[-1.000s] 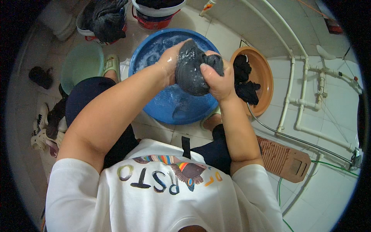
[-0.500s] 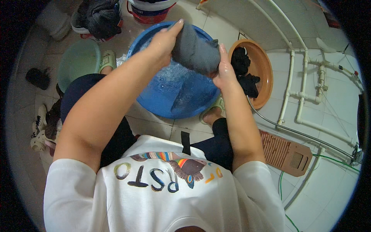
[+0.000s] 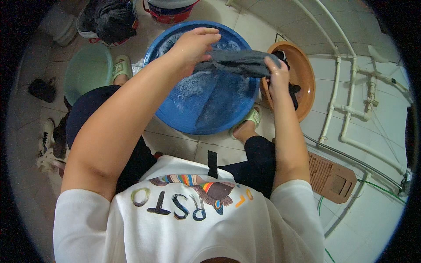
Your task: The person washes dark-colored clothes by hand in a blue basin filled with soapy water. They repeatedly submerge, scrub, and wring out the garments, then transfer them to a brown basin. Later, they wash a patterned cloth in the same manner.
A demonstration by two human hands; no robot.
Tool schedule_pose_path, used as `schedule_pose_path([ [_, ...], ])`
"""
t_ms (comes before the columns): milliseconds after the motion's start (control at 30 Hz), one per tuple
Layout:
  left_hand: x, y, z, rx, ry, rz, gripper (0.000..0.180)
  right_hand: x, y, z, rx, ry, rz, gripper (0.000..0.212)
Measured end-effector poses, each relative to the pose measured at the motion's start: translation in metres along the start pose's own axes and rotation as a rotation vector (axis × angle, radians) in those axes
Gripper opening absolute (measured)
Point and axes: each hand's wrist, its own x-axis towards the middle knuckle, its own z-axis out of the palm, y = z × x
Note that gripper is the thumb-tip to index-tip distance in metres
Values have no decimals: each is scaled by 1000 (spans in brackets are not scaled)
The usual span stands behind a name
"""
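Observation:
A dark grey piece of wet fabric (image 3: 241, 62), its garment kind unclear, stretches sideways above the blue basin (image 3: 197, 130). My right hand (image 3: 279, 76) is closed around its right end, over the basin's right side. At the left end, my left hand (image 3: 195, 46) has its fingers stretched out and its thumb apart, close against the fabric. Whether the thumb touches the fabric is hard to see. Below my hands, foamy water (image 3: 188, 87) fills the basin.
An orange basin (image 3: 307, 90) with dark clothes stands at the right, near a brown washboard (image 3: 332, 179) and white pipes (image 3: 331, 101). A pale green basin (image 3: 90, 68) sits left. Beyond are a bucket heaped with dark cloth (image 3: 112, 22) and a red-and-white bucket (image 3: 171, 11).
My right hand has moved right, drawing the grey fabric from a folded bundle into a long strip. The fingers of my left hand have loosened and straightened.

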Motion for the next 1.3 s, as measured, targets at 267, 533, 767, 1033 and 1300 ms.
schedule_pose_path([
  [267, -13, 11, -6, -45, 60, -36, 29, -7, 127, 49, -1148, -249, -563, 47],
  [533, -20, 16, -10, -109, 57, -162, 28, -40, 251, 69, -1491, -710, 148, 33],
  [767, -25, 30, -10, -154, -2, -156, 30, -10, 214, 49, -1279, -1041, -36, 42],
  [1033, -32, 38, -15, -193, -23, -84, 30, -2, -30, 9, -285, -384, -111, 39],
  [1300, -31, 33, -18, -208, -18, -83, 27, -53, -159, 14, 46, -44, -446, 20],
])
